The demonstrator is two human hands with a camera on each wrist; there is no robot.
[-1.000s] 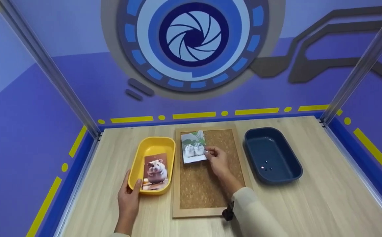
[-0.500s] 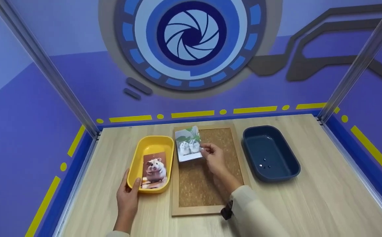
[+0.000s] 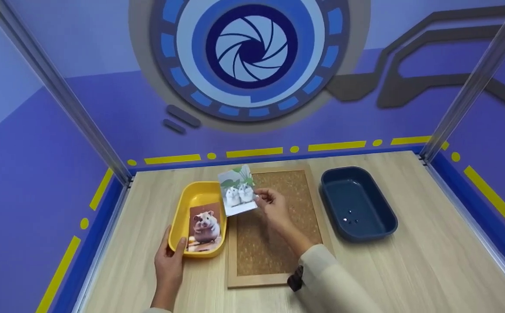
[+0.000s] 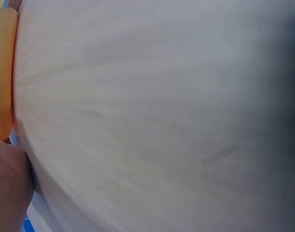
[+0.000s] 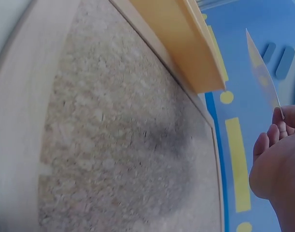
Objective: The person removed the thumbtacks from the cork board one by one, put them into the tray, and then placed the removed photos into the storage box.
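Pinched by its right edge in my right hand [image 3: 275, 209] is a photo card [image 3: 238, 190] of two white hamsters under green leaves. The card is raised above the corkboard's upper left, and it overlaps the right rim of a yellow tray [image 3: 183, 204] in the head view. From the right wrist view the card [image 5: 264, 72] appears nearly edge-on, well off the cork. My left hand [image 3: 169, 261] grips the tray's lower left corner, thumb over the rim. Inside that tray lies another photo card [image 3: 206, 228] showing one brown-and-white hamster.
A wood-framed corkboard [image 3: 274, 252] lies mid-table, with the yellow tray close against its left side. To its right stands a dark blue tray [image 3: 356, 200] holding several small shiny pins [image 3: 350, 217]. Purple printed walls [image 3: 217, 141] enclose the table's back and sides.
My right hand has lifted the two-hamster card off the corkboard and carried it left to the yellow tray's rim. The left hand keeps its place on the tray.
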